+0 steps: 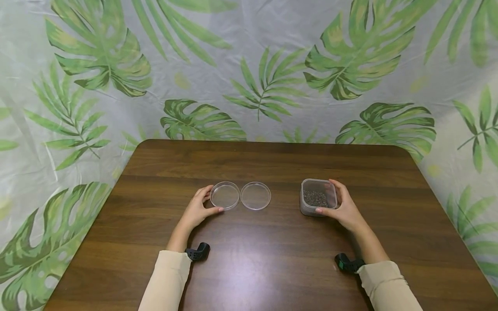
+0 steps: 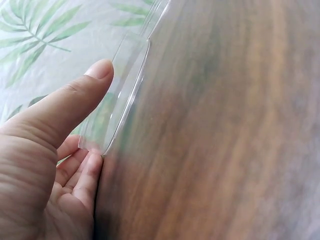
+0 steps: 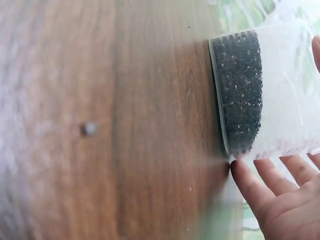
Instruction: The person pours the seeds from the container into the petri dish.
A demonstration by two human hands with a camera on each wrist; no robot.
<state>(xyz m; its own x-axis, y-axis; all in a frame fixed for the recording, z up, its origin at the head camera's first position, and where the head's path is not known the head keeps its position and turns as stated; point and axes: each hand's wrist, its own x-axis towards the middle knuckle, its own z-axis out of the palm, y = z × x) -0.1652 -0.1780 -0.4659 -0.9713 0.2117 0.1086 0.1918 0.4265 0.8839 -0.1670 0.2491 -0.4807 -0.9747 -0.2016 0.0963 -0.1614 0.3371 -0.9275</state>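
Observation:
Two clear, shallow petri dishes stand side by side on the table, their rims touching or nearly so. My left hand (image 1: 196, 212) holds the left petri dish (image 1: 225, 196) by its edge, thumb at the near side and fingers at the far side. The other petri dish (image 1: 255, 196) has no hand on it. To the right, my right hand (image 1: 348, 212) grips a clear square plastic tub (image 1: 307, 210) from its right side. Small dark grains like seeds (image 3: 240, 92) fill its lower part. In the left wrist view, the held dish (image 2: 125, 95) looks see-through, with nothing visible inside.
The brown wooden table (image 1: 249, 259) has rounded far corners. Behind it hangs a pale cloth (image 1: 272, 26) printed with green leaves. A small dark speck (image 3: 89, 129) lies on the wood in the right wrist view. Both wrists wear black camera mounts (image 1: 198, 252).

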